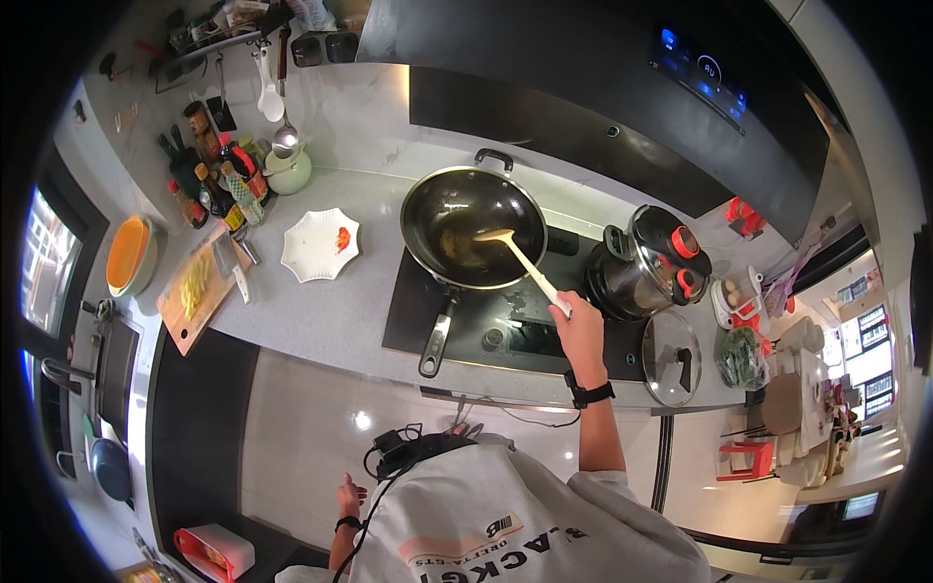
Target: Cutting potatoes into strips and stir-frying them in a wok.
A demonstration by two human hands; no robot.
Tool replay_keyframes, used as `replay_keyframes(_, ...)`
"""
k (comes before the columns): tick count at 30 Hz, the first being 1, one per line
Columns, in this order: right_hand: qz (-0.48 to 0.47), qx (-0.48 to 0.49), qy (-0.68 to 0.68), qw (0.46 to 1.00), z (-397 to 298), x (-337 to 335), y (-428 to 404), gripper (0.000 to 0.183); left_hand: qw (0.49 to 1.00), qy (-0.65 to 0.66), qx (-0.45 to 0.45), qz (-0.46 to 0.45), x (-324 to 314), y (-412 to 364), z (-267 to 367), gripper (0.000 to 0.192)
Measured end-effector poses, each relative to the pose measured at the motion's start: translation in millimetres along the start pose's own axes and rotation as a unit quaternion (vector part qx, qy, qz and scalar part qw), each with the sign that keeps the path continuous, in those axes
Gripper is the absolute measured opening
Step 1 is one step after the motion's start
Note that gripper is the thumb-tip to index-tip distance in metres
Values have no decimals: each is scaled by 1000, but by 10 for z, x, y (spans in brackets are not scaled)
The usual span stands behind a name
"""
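My right hand [581, 331] grips the cream handle of a spatula [536, 275]. The spatula's light-coloured head rests inside a dark wok [466, 200], whose bottom looks wet and shiny. The wok sits on a black glass cooktop [466, 342], its long handle towards my body. Low at my left side hangs my left hand [351, 495], fingers loosely apart and nothing in it. A white scalloped plate [310, 248] with a few red pieces [342, 239] lies left of the wok.
Right of the wok stands a pressure cooker [649, 255]; a glass lid [670, 361] and bagged greens [742, 357] lie beyond. Left are a cutting board [175, 302] with pale yellow strips [193, 288], a knife [237, 273] and several bottles [226, 193]. A range hood [568, 95] overhangs.
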State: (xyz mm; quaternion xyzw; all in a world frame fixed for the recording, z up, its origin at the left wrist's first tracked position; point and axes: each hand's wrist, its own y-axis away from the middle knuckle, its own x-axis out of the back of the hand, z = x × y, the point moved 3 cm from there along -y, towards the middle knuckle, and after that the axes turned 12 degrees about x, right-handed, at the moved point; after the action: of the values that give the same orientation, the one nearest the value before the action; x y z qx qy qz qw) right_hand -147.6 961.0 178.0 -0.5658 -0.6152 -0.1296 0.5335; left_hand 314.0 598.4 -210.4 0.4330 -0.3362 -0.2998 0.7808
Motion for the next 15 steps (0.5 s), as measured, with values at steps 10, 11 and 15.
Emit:
replay_keyframes(10,10,-113,-131,985,209,150,-261,25,988,-106,-100,-53,-43,40,72,61)
replay_keyframes(11,0,-129,-156,979,347,106,-287,26,988,-116,-84,-47,-13,21,142,61)
replay_keyframes(15,-102,-242,-213,941,307,210,-459,29,988,-120,-90,-25,74,-29,65,62)
